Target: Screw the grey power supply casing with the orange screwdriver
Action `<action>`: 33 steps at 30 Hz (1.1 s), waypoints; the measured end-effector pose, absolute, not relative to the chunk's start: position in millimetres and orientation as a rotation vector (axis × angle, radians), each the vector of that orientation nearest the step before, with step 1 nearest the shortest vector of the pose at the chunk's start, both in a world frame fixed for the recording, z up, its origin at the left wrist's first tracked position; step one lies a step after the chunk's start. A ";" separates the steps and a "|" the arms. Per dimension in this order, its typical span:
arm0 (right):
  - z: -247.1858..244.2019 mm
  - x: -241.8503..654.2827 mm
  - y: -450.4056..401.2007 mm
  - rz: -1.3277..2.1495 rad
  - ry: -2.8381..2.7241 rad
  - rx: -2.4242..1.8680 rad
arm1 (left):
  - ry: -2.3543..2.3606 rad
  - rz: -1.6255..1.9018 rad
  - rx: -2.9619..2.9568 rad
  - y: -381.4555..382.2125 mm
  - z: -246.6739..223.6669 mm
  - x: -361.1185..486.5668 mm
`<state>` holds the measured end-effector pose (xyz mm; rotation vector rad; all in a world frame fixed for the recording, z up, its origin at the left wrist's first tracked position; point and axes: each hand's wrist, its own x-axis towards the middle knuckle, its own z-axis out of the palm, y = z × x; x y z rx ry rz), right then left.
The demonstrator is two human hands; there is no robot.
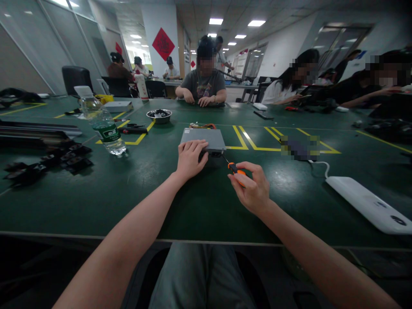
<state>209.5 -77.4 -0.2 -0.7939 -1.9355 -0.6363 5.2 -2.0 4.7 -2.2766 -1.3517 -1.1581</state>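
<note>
A grey metal computer power supply unit (209, 138) lies on the green table in front of me, with coloured wires (202, 125) at its far side. My left hand (192, 158) grips its near left part, fingers over the top and thumb by the front face. An orange and black screwdriver (232, 167) is pinched between the fingers of my right hand (252, 186). Its thin shaft points to the unit's near right corner, and the tip appears to meet the front face there. The exact contact is too small to make out.
To the left stand a water bottle (107, 133) and a metal bowl (159, 115) of small parts. Dark parts (48, 159) lie further left. On the right are a white power bank (367, 204) with a cable and a blurred phone-like thing (298, 148). A person (206, 81) sits opposite.
</note>
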 end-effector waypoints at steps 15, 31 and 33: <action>7.4 206.3 -81.0 -0.799 -2.084 -0.589 | -1.339 -1.164 -2.276 -1.8 4.9 6.0; 8.0 209.0 -79.8 -0.762 -2.027 -0.581 | -1.346 -1.135 -2.270 -0.6 4.0 5.6; 8.8 208.9 -80.5 -0.775 -2.014 -0.560 | -1.346 -1.135 -2.267 -0.6 3.8 5.6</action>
